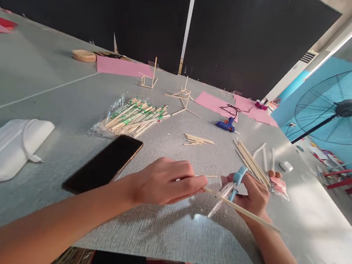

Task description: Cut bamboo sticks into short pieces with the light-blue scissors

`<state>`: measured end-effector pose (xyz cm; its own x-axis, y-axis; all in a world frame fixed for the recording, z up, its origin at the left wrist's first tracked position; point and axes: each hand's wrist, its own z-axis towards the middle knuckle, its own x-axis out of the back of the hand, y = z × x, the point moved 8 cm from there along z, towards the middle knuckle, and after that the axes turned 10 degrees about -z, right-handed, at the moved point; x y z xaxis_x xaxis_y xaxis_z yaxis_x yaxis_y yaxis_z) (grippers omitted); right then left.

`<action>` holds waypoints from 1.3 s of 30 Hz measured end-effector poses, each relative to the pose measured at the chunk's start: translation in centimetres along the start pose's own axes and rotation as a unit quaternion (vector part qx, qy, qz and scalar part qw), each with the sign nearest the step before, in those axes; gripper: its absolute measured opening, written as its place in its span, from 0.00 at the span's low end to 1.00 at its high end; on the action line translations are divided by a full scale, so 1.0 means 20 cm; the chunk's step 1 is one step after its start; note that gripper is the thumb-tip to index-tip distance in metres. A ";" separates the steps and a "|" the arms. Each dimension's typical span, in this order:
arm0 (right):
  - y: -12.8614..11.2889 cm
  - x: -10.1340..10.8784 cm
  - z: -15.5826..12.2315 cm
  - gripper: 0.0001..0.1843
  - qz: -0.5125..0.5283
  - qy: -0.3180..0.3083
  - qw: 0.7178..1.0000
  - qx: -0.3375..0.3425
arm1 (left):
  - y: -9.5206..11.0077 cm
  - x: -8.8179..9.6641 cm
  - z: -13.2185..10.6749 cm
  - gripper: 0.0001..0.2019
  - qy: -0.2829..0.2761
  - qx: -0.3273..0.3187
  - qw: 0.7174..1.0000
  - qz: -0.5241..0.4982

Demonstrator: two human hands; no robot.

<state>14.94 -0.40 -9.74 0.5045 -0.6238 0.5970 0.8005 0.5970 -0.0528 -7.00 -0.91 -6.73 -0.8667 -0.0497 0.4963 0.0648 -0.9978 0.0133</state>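
Note:
My left hand [169, 182] is closed around one end of a thin wooden stick [249, 214], which slants down to the right across the front of my right hand. My right hand [256, 195] grips light-blue-handled scissors [238, 176], their pale blades pointing down to the left. The stick crosses at the blades; whether they touch it I cannot tell. Just behind my hands lies another short stick [211, 176]. Further back is a small pile of cut sticks [198, 140], and longer sticks [251, 160] lie beyond my right hand.
A phone [104, 164] and a white pouch [7, 150] lie to the left, near a plastic bag of wrapped chopsticks [133, 116]. Stick frames [185, 96] stand at the back. A blue glue gun [226, 124] and pink sheets [214, 102] are further right. A large fan [347, 108] stands beyond the table.

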 end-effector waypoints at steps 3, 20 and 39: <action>-0.02 0.01 0.01 0.09 -0.015 0.020 1.000 0.012 | 0.01 0.00 0.00 0.06 0.001 -0.005 1.000 -0.004; -0.03 0.02 0.02 0.06 -0.041 0.005 0.999 -0.011 | 0.01 -0.01 -0.01 0.07 -0.011 0.003 1.000 0.006; -0.09 0.04 0.07 0.06 -0.019 -0.007 1.000 -0.014 | 0.00 -0.03 -0.02 0.13 -0.056 0.022 0.998 -0.007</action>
<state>13.40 -1.15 -8.03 0.4693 -0.6387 0.6098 0.8276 0.5590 -0.0515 -6.70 -0.89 -7.32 -0.8075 -0.0292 0.5891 0.0773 -0.9954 0.0567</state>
